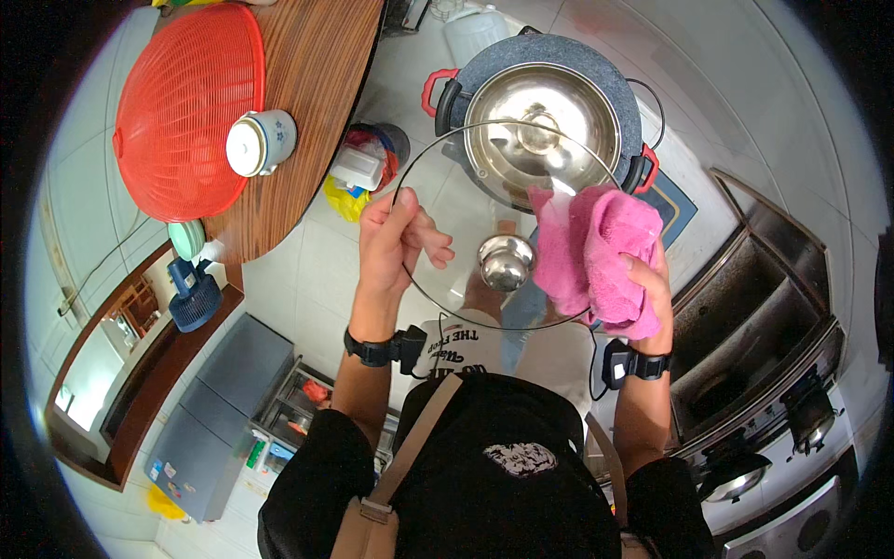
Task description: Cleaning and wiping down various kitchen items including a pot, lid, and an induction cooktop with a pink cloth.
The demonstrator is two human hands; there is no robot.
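Note:
A round glass pot lid [454, 279] with a metal rim and a steel knob [506, 263] is held level above my lap. My left hand [405, 234] grips its left rim between thumb and fingers. On the right side, my right hand [649, 286] holds a bunched pink cloth [614, 258] against the lid. Beyond the lid stands a shiny steel pot [541, 112] with black handles, set on or in a grey speckled pan [601, 63] with red handles. Part of the steel pot shows through the glass.
A wooden table [307, 105] at the upper left bears a red mesh food cover [188, 112] and a lidded ceramic jar [262, 143]. Beside it on the floor is a bin [394, 143] with bags. A range hood [754, 286] and a wok [737, 478] are at the right.

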